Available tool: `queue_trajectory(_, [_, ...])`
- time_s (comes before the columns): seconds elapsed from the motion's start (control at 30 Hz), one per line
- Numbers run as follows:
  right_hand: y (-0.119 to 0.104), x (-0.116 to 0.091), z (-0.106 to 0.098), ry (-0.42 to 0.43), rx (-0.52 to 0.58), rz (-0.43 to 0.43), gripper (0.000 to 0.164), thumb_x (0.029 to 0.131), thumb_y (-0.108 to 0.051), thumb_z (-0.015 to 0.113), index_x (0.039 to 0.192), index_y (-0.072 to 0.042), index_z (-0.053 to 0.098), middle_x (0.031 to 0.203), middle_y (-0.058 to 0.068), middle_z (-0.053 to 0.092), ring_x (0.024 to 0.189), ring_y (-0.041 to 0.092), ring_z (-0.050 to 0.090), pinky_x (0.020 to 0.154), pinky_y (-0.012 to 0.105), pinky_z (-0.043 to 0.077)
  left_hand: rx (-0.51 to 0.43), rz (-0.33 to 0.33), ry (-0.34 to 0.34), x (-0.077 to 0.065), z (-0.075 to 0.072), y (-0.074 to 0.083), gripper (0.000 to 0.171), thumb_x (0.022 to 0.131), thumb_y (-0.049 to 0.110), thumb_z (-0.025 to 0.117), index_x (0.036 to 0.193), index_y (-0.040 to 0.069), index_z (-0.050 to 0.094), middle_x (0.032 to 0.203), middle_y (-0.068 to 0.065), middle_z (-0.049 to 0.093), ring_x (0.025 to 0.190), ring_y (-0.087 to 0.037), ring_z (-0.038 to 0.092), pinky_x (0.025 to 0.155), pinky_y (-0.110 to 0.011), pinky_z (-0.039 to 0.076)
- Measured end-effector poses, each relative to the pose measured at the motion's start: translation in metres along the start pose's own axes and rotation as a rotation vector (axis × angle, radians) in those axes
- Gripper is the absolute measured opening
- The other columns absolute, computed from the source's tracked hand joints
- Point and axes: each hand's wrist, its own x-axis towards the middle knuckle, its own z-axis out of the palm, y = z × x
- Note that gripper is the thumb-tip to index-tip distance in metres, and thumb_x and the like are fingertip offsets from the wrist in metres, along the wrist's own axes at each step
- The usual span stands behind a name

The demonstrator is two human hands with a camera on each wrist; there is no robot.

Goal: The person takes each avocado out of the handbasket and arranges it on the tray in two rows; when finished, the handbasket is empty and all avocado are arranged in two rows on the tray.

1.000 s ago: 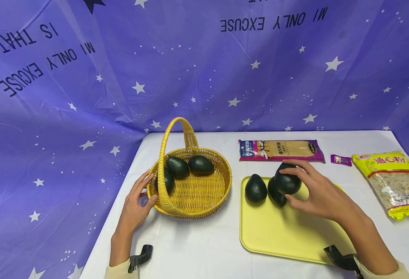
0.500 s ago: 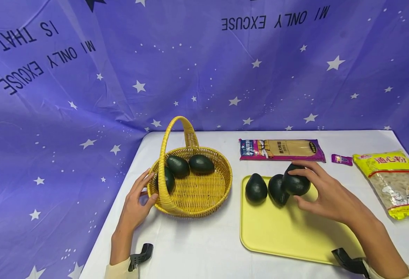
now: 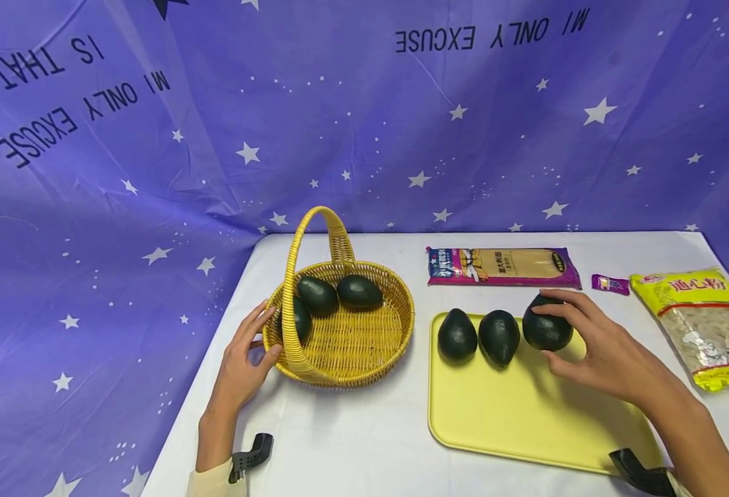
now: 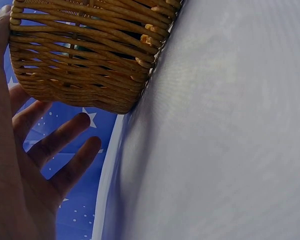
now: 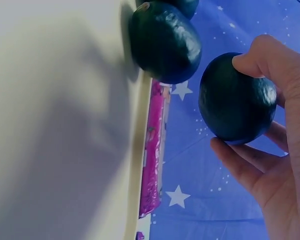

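Note:
My right hand (image 3: 607,352) holds a dark green avocado (image 3: 547,328) between thumb and fingers, over the back part of a yellow tray (image 3: 482,414). In the right wrist view that avocado (image 5: 235,100) hangs apart from the tray surface. Two more avocados, one at the tray's left corner (image 3: 457,336) and one beside it (image 3: 499,338), lie to its left. My left hand (image 3: 240,369) touches the left rim of a yellow wicker basket (image 3: 395,355); the left wrist view has its fingers spread loosely beside the weave (image 4: 90,55). Three avocados (image 3: 360,293) lie in the basket, one partly behind the handle.
Behind the tray lies a purple pack of spaghetti (image 3: 504,268). A small purple packet (image 3: 610,284) and a yellow bag of pasta (image 3: 700,328) are at the right. White cloth (image 3: 352,442) covers the table, and a starry purple curtain (image 3: 339,138) hangs behind it.
My right hand has moved right with its avocado, away from the middle avocado that it partly covered. The middle avocado has become fully visible. The left hand and basket have stayed in place.

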Motion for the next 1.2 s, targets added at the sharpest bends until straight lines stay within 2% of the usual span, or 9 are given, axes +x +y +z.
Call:
queue_trajectory(0.23, [0.007,-0.008,0.004,-0.006,0.016,-0.003,0.079,0.062,-0.015,0.094,0.138,-0.019,0.069,0.150,0.010,0.058,0.124,0.021,0.057,0.093,0.011,0.044,0.002,-0.004,0.002,-0.001,0.001,-0.001,0.068,0.098,0.017,0.075,0.162,0.027,0.052,0.172,0.003,0.040,0.139,-0.010,0.053,0.097,-0.010,0.050])
queue_trajectory(0.57, [0.014,-0.023,0.010,-0.051,0.002,0.031,0.076,0.064,-0.017,0.095,0.136,-0.020,0.069,0.149,0.008,0.058,0.122,0.016,0.058,0.093,0.008,0.043,0.000,-0.001,-0.002,0.000,0.001,0.000,0.069,0.098,0.016,0.075,0.161,0.028,0.052,0.171,0.003,0.040,0.138,-0.012,0.054,0.097,-0.009,0.050])
queue_trajectory(0.77, [0.018,-0.030,0.016,-0.070,0.020,0.044,0.075,0.065,-0.016,0.095,0.136,-0.020,0.069,0.149,0.007,0.058,0.131,0.010,0.051,0.101,0.001,0.031,0.003,-0.004,-0.003,0.000,0.001,0.000,0.069,0.098,0.016,0.075,0.162,0.028,0.052,0.171,0.004,0.040,0.136,-0.011,0.055,0.097,-0.009,0.050])
queue_trajectory(1.0, [0.020,-0.032,0.019,-0.085,0.057,0.025,0.078,0.064,-0.014,0.096,0.136,-0.018,0.068,0.147,0.012,0.058,0.129,0.017,0.052,0.107,-0.002,0.022,-0.004,0.002,-0.003,0.000,0.001,-0.001,0.069,0.098,0.014,0.074,0.162,0.027,0.051,0.171,0.002,0.040,0.131,-0.009,0.056,0.096,-0.010,0.051])
queue_trajectory(1.2, [0.020,-0.033,0.021,-0.119,0.053,0.042,0.078,0.065,-0.013,0.098,0.137,-0.021,0.067,0.147,0.008,0.059,0.122,0.025,0.058,0.106,-0.002,0.020,0.006,-0.017,-0.003,0.000,0.001,0.000,0.068,0.099,0.017,0.075,0.162,0.029,0.052,0.172,0.004,0.040,0.135,-0.015,0.056,0.097,-0.010,0.050])
